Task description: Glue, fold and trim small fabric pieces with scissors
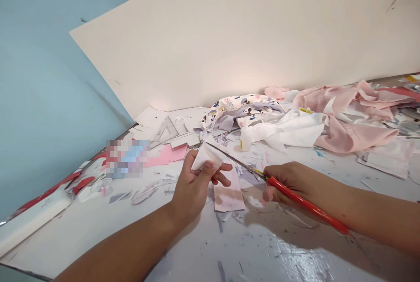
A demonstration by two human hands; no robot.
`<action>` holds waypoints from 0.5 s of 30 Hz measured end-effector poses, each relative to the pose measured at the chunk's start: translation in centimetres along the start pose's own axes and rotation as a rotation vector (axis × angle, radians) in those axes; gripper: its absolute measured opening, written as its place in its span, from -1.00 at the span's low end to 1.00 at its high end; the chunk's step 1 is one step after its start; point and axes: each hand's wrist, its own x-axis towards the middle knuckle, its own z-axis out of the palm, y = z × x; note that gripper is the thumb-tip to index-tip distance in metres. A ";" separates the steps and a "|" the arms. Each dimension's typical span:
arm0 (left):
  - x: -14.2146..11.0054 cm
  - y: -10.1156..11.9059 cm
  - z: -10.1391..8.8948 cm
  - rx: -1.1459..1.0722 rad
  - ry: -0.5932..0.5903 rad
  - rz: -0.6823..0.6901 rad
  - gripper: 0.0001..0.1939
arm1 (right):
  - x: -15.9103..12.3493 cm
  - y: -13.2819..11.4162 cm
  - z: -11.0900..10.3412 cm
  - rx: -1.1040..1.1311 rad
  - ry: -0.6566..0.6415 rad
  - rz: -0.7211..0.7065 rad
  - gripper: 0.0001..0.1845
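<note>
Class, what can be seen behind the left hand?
Behind the left hand, a pale strip lies on the table. The part that the hand covers cannot be seen.

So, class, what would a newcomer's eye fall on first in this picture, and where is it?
Probably the red-handled scissors, right of centre in the right hand, their tip at the small pale piece in the left hand. Next, the floral-print cloth curving behind the hands, with crumpled pink fabric farther right.
</note>
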 end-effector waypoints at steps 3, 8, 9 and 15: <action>0.0 -0.1 0.0 -0.016 -0.006 -0.003 -0.78 | 0.1 0.4 0.3 0.090 -0.016 0.066 -0.69; 0.0 -0.3 -0.2 -0.033 0.004 -0.001 -0.76 | 0.0 0.9 0.9 0.070 0.007 -0.021 -0.60; 0.0 -0.3 -0.2 -0.034 0.005 -0.003 -0.76 | -0.2 0.9 1.0 0.027 0.027 -0.053 -0.60; -0.1 -0.1 -0.2 -0.038 0.007 -0.033 -0.75 | -1.0 0.7 1.3 -0.067 0.132 -0.152 -0.50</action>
